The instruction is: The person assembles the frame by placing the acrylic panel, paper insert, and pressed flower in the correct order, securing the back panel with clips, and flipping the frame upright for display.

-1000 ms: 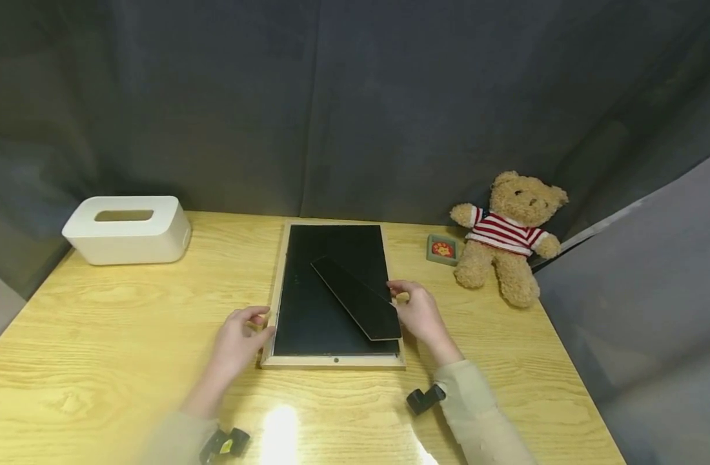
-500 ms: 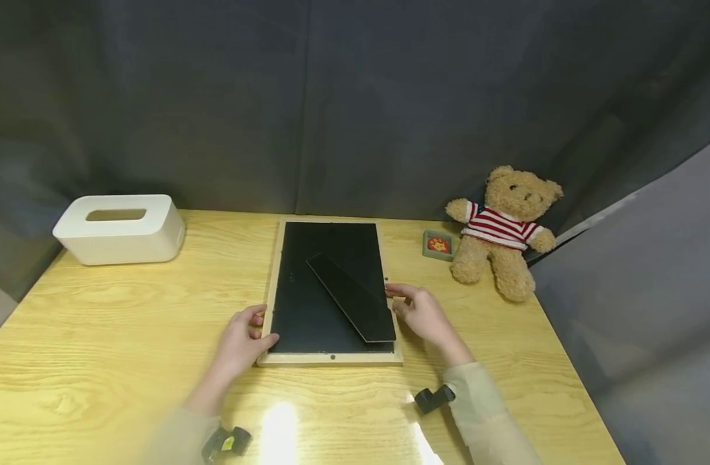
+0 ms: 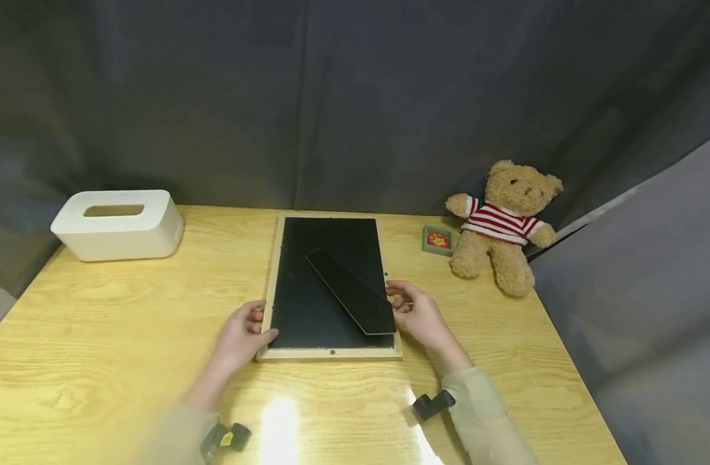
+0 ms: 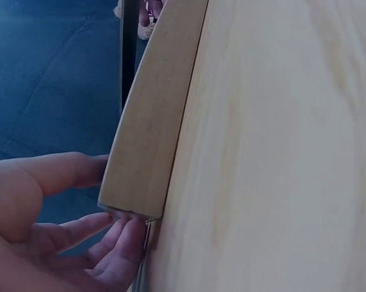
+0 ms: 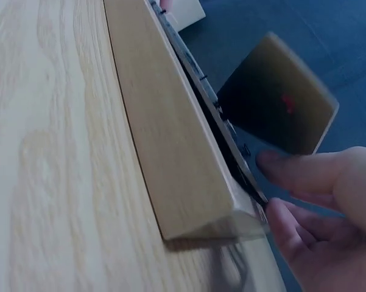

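Observation:
A picture frame [image 3: 329, 354] lies back-up on the table, its pale wooden rim around a black backing board [image 3: 299, 316]. Slanting across the board is a black stand leg [image 3: 355, 294]. My left hand [image 3: 239, 339] holds the frame's left edge near the front corner, thumb on top. In the left wrist view its fingers [image 4: 125, 243] lie at the end of the wooden side. Beside the right edge is my right hand [image 3: 419, 316], fingertips touching the edge near the stand. The right wrist view shows its thumb [image 5: 292, 170] apart from the fingers, near small dark clips.
At the back left stands a white tissue box [image 3: 117, 226]. A teddy bear [image 3: 503, 226] in a striped shirt sits at the right, with a small green square [image 3: 437, 239] beside it. Dark curtains [image 3: 355, 103] close off the back.
The left thumb has come further onto the frame's rim. A small dark dot now shows on the right rim above my right fingers. The whole view has shifted slightly.

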`<move>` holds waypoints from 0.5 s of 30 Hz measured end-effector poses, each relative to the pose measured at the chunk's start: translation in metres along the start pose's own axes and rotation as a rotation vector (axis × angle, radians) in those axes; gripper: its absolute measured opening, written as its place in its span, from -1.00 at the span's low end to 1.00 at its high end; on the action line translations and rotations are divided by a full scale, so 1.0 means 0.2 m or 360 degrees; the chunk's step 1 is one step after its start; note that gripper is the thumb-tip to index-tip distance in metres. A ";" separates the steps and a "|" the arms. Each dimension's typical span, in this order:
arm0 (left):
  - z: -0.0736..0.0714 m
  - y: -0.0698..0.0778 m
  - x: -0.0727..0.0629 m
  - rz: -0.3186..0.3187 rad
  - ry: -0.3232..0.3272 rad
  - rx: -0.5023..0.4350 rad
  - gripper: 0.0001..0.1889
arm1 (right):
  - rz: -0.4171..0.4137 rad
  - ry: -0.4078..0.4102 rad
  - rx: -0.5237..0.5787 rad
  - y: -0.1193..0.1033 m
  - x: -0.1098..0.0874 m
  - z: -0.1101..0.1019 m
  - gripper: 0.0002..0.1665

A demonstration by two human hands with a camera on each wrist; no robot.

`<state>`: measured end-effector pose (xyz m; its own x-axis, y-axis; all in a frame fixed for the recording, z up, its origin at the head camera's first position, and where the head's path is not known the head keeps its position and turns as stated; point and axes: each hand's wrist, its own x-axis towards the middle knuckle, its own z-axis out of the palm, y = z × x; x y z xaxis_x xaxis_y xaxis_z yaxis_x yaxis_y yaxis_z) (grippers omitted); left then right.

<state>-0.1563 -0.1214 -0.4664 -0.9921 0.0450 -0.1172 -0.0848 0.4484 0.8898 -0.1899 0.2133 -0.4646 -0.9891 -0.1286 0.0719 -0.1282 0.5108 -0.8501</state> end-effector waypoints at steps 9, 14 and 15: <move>-0.01 -0.01 0.00 -0.0032 -0.0014 -0.0045 -0.36 | -0.0058 0.0089 0.0124 0.02 0.00 0.03 -0.36; -0.01 -0.02 0.00 -0.0043 -0.0017 -0.0056 -0.36 | -0.0129 0.0086 0.0018 0.01 -0.02 0.03 -0.40; -0.01 -0.03 0.01 -0.0046 -0.0019 -0.0057 -0.36 | -0.0130 0.0067 0.0039 -0.02 -0.03 0.03 -0.40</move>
<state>-0.1572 -0.1262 -0.4699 -0.9880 0.0434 -0.1482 -0.1168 0.4173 0.9012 -0.1829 0.2074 -0.4655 -0.9777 -0.1330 0.1626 -0.2071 0.4793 -0.8529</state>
